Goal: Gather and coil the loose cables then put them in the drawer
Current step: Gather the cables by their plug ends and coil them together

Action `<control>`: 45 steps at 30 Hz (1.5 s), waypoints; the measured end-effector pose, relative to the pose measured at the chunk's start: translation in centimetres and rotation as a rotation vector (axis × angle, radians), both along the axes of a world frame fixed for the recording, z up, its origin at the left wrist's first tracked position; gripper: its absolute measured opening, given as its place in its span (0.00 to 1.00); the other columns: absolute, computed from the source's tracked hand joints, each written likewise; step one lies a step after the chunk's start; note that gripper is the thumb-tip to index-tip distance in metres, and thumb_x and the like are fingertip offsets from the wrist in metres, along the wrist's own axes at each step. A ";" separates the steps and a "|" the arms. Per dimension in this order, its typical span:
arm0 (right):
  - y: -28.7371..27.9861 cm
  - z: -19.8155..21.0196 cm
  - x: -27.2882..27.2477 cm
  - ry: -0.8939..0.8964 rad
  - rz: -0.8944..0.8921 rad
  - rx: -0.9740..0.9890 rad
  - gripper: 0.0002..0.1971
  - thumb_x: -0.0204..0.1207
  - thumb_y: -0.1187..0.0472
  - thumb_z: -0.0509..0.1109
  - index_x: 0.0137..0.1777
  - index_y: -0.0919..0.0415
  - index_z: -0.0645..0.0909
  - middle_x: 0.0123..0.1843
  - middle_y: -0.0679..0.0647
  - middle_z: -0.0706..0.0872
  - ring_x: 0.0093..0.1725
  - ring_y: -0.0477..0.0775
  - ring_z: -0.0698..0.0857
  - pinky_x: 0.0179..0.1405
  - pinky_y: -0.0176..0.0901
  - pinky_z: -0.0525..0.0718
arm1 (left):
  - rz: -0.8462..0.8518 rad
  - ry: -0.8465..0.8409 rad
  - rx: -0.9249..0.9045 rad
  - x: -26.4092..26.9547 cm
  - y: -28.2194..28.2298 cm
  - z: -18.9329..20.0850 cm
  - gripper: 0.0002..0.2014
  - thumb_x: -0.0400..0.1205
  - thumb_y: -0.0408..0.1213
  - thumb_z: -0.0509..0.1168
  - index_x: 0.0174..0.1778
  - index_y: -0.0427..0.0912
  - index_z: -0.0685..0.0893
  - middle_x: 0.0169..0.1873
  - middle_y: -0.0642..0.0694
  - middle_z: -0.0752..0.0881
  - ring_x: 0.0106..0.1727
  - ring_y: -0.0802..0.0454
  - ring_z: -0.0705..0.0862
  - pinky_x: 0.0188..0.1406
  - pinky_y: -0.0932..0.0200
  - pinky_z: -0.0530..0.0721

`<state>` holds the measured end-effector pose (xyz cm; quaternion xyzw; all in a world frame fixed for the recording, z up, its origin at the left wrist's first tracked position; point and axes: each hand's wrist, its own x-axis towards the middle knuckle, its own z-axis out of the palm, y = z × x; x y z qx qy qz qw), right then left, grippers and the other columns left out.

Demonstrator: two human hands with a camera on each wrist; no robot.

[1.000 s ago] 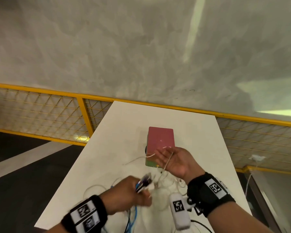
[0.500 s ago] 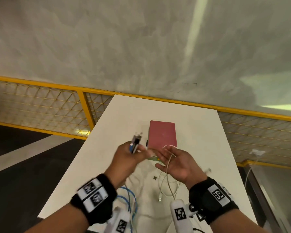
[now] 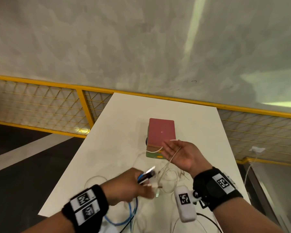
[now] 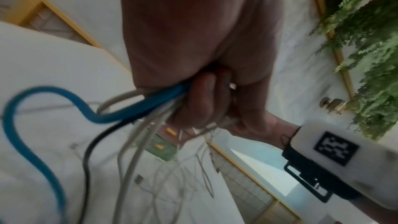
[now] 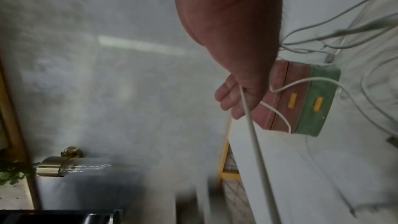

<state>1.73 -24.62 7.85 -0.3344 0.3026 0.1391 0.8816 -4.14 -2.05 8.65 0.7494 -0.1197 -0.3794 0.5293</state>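
Note:
My left hand (image 3: 133, 184) grips a bundle of cable ends (image 3: 146, 175), low over the near half of the white table (image 3: 118, 140). From its fist (image 4: 204, 101) hang a blue cable (image 4: 28, 142), a black cable (image 4: 88, 156) and several thin white ones. My right hand (image 3: 176, 153) is held palm up with straight fingers, just in front of the drawer box (image 3: 161, 132). A white cable (image 3: 173, 155) loops over that palm and runs down to the left hand. The box has a red top and a green bottom drawer (image 5: 312, 105) with yellow handles; its drawers look closed.
Loose white cables (image 3: 168, 179) lie tangled on the table between my hands, and the blue cable (image 3: 131, 214) trails off the near edge. A yellow mesh railing (image 3: 40, 105) runs behind the table below a grey wall. Green plants (image 4: 370, 40) show in the left wrist view.
My left hand rose with the cable ends to the right hand by the box, then swung back down toward the near edge. The right hand stayed in place, the white loop still on it.

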 end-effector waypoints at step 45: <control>1.3 -0.1 -11.0 -0.385 1.778 -1.056 0.17 0.74 0.63 0.70 0.62 0.51 0.87 0.60 0.50 0.91 0.56 0.44 0.88 0.60 0.44 0.83 | 0.427 -0.007 -0.102 4.4 1.1 4.2 0.13 0.86 0.41 0.63 0.51 0.33 0.86 0.23 0.50 0.60 0.24 0.54 0.56 0.23 0.59 0.56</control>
